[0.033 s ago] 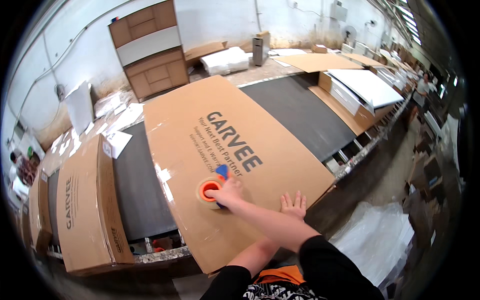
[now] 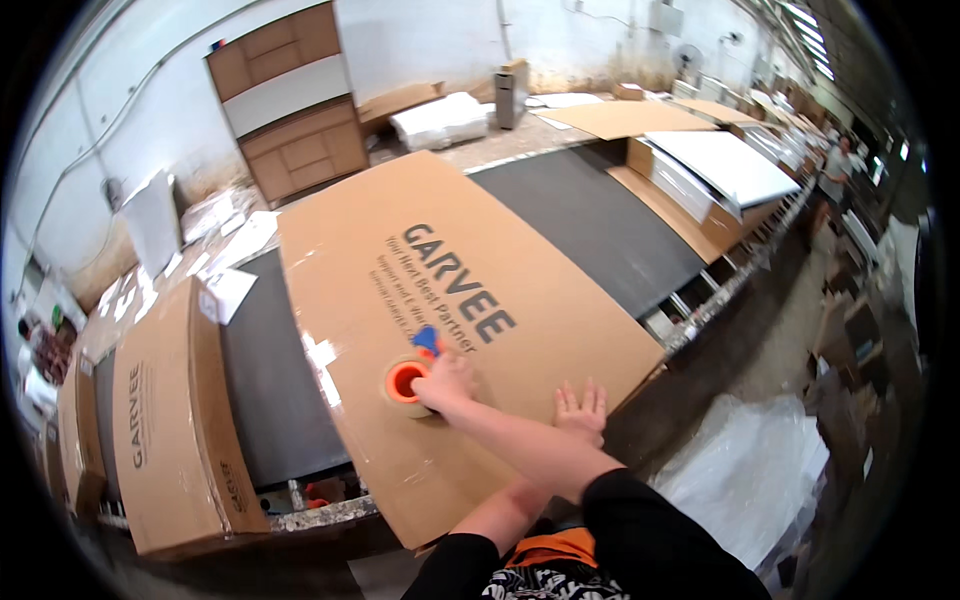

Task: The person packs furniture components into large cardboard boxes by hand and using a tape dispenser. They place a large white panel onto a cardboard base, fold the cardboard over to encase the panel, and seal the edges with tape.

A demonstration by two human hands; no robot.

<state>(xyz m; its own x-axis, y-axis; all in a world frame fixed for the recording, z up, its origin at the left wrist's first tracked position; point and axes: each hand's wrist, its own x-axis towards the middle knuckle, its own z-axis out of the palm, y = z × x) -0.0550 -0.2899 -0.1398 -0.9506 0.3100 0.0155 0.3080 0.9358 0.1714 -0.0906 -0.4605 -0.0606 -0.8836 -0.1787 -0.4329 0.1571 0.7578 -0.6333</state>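
A large brown cardboard box (image 2: pixel 400 215) lies slanted across a dark conveyor belt, its printed broad face up. My forearms cross over it. At the left, my right hand (image 2: pixel 447 384) is closed on a tape dispenser (image 2: pixel 427 341) with a blue end and an orange core. The dispenser's tape roll (image 2: pixel 404 384) is over the box face, below the print; I cannot tell whether it touches the cardboard. My left hand (image 2: pixel 580 414) rests on the box near its right edge, fingers spread and holding nothing.
More closed boxes (image 2: pixel 165 420) stand on the belt (image 2: pixel 285 370) at left. At right, an open carton (image 2: pixel 660 215) holds white panels. Clear plastic sheeting (image 2: pixel 745 470) lies on the floor at right. A person (image 2: pixel 836 170) stands far right. Paper scraps (image 2: pixel 230 292) lie beyond the belt.
The whole view has shifted slightly. The tape dispenser in my right hand has turned a little and moved slightly left. My left hand stays flat on the box.
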